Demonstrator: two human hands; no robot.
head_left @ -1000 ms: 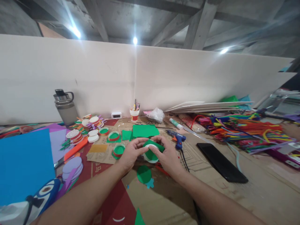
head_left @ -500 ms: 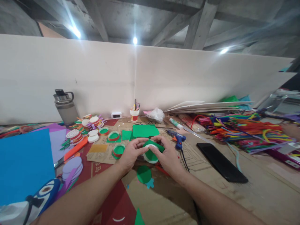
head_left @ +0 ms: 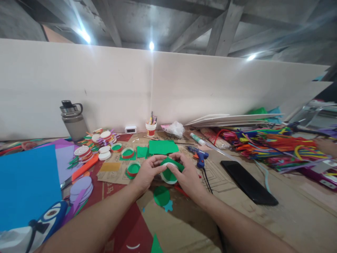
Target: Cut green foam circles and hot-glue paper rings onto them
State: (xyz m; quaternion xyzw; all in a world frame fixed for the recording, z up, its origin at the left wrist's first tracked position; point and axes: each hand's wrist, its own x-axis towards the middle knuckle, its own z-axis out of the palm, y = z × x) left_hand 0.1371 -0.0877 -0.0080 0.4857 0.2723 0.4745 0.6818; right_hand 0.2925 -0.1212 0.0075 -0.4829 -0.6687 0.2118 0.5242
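Observation:
Between my two hands is a white ring with green inside (head_left: pixel 169 176), a green sheet piece (head_left: pixel 180 165) lying against its far rim. My left hand (head_left: pixel 149 172) grips the ring's left side, thumb on the rim. On the right side my right hand (head_left: pixel 186 174) is closed on it too, its thumb near the other thumb. A green disc (head_left: pixel 161 196) lies on the cardboard below, beside a light blue cutout (head_left: pixel 168 206). Several green-lined rings, one of them a red-edged ring (head_left: pixel 133 169), sit left of my hands. Beyond them lies a green sheet (head_left: pixel 163 147).
A blue glue gun (head_left: pixel 202 159) with a black cord and a black phone (head_left: pixel 249 182) lie to the right. Coloured pipe cleaners (head_left: pixel 279 144) fill the right back. At left are a bottle (head_left: pixel 73 123), an orange cutter (head_left: pixel 85 167), purple discs (head_left: pixel 81 188) and a blue sheet (head_left: pixel 28 186).

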